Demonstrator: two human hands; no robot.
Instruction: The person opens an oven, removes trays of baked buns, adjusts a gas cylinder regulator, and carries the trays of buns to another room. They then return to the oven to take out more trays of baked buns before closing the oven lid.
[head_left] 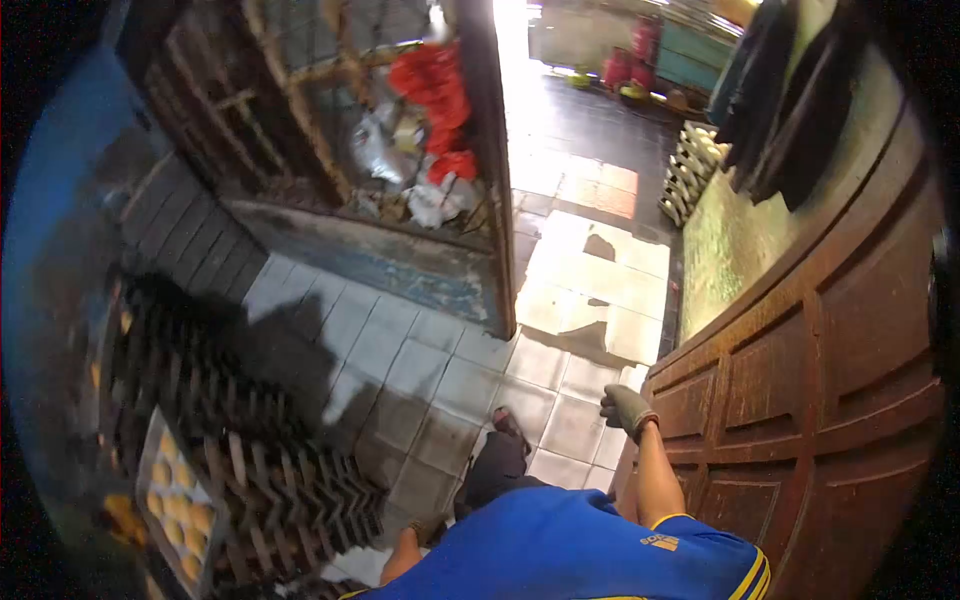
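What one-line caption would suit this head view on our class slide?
Gloved right hand beside a brown door, a tray of round buns at the left.

Gloved right hand near wooden door; left hand near slatted stack; buns on tray.

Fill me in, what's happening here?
A person in a blue shirt stands on a tiled floor. The gloved right hand is beside the panelled wooden door, with nothing visible in it. The left hand is low near the dark stack, its grip unclear. At far left, a tray holds round golden buns.
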